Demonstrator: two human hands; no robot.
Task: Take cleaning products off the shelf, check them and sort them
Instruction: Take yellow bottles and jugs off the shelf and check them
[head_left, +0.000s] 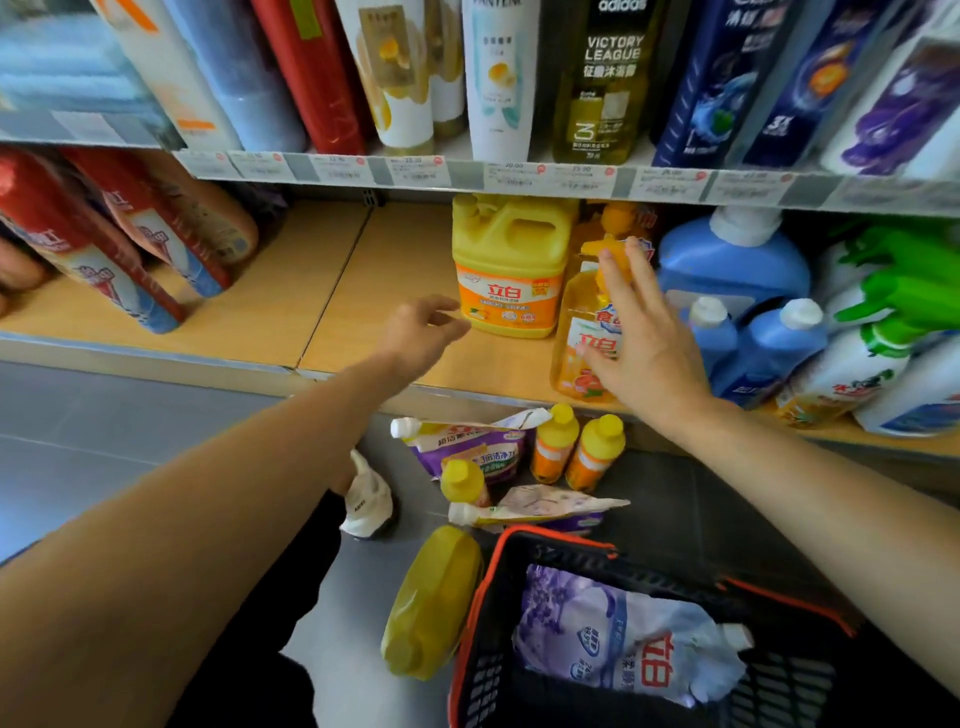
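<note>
On the grey floor (130, 441) at your knees, the basket (470, 623) holds a pouch (623, 639). On the wooden shelf (395, 270) beyond, your right hand (644, 343) is spread wide over the orange pump bottle (584, 335), gripping nothing; wrap its body, not the pump. Your left hand (423, 327), loosely curled and empty, hovers beside the yellow jug (511, 265).

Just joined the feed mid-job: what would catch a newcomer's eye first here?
Both bare arms reach to the lower shelf: the right hand spreads open in front of an orange pump bottle, while the left hand hovers near the yellow jug beside it, holding nothing. Below, a black basket with an orange rim holds a purple-and-white pouch, and small orange bottles stand on the floor by the shelf.
</note>
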